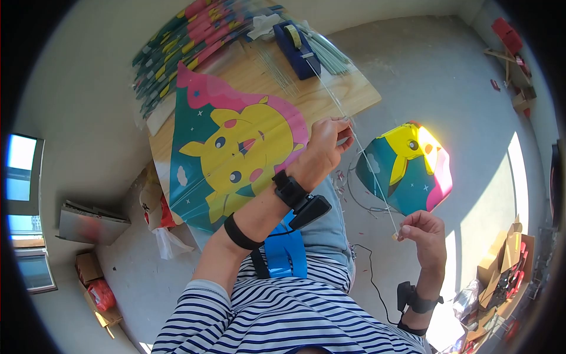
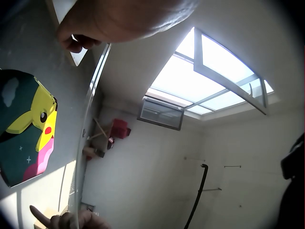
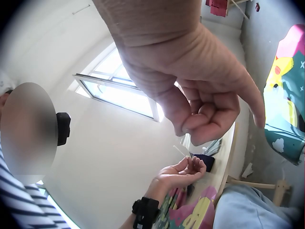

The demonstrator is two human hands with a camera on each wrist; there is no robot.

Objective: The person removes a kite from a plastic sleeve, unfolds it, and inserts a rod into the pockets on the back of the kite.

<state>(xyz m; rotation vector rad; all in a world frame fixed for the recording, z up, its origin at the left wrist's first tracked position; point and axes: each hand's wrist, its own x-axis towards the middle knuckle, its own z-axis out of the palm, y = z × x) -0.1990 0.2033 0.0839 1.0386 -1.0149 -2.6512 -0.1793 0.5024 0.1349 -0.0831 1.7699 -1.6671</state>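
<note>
A strip of clear tape (image 1: 371, 168) runs taut from a blue tape dispenser (image 1: 298, 52) past my left hand (image 1: 323, 147) to my right hand (image 1: 425, 233). The fingertips of my left hand pinch the strip near the table's right edge. My right hand pinches its lower end between thumb and curled fingers, out over the floor. In the left wrist view the tape (image 2: 89, 98) stretches as a shiny band between both hands. A kite-shaped sheet (image 1: 197, 127) with a yellow cartoon figure lies flat on the table, partly under my left forearm.
Folded printed sheets (image 1: 188, 35) pile at the wooden table's (image 1: 362, 94) back left. Thin pale rods (image 1: 330, 50) lie beside the dispenser. A second printed piece (image 1: 407, 168) is to the right, beyond the tape. Cardboard boxes (image 1: 501, 265) stand at the right; a white bag (image 1: 171, 242) is left.
</note>
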